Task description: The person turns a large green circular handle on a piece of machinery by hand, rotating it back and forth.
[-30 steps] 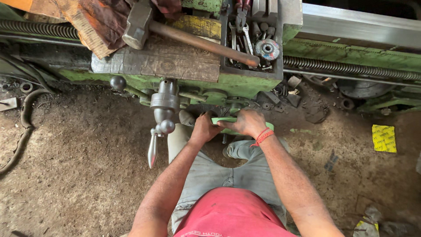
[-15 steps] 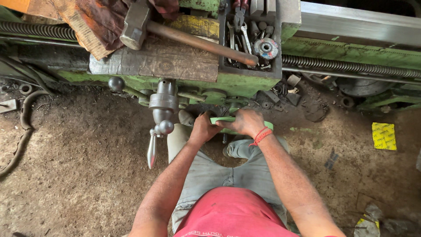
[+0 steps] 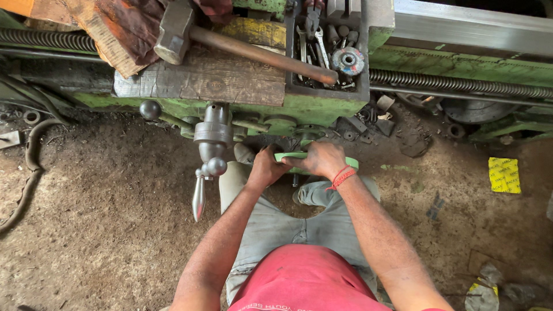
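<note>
1. Head view, hands: both hands are closed on a green handwheel (image 3: 315, 162) that sticks out from the front of a green lathe apron (image 3: 299, 109), just above the person's knees. The left hand (image 3: 266, 168) is curled round the wheel's left rim, fingers wrapped tight. The right hand (image 3: 322, 160) lies over the top and right of the rim, fingers bent round it; a red thread band (image 3: 341, 178) circles that wrist.

2. Head view, beside the wheel: to its left a grey metal lever (image 3: 206, 154) hangs down from the apron, ending in a ball and a tapered handle. It is near the left hand but not touching it.

3. Head view, on top of the machine: a sledgehammer (image 3: 230, 43) lies across a worn wooden block (image 3: 213, 80), its handle reaching over a tray of loose tools (image 3: 328, 49) with spanners and a round disc in it. A long threaded lead screw (image 3: 461, 83) runs off to the right.

4. Head view, floor: the earth floor (image 3: 103, 219) is dark and oily. A yellow packet (image 3: 504, 174) lies well to the right, apart from the hands.
</note>
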